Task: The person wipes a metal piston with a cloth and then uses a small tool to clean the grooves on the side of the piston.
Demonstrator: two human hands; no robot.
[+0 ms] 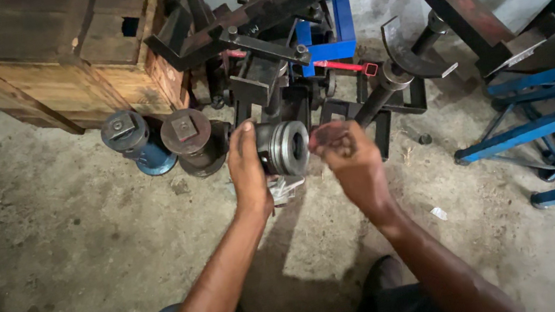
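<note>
- The left hand (249,173) wraps around the near-left side of a grooved steel roller (285,149), its fingers clasped on the roller's body, thumb on top.
- The roller sits in the middle of the scene, its bored face turned right, against the dark frame of a bending machine (264,45) that stands on the concrete floor (57,260).
- The right hand (352,161) hovers just right of the roller's face, not touching it; its fingers are bunched together at the tips. Whether they pinch some small part I cannot tell.
- Judging by this, the step in hand looks like seating or steadying the roller on the machine. Any next move would call for the left hand to keep the roller level and its bore in line.
- Left of the roller stand two heavy cylindrical dies: a blue die (129,140) and a rusty die (192,139), just beside each other, each with a square recess on top.
- Containers: a wooden crate (62,69) stands far left, slatted; its contents are hidden.
- Blue steel frames (542,123) lie at the right, well apart from the hands.
</note>
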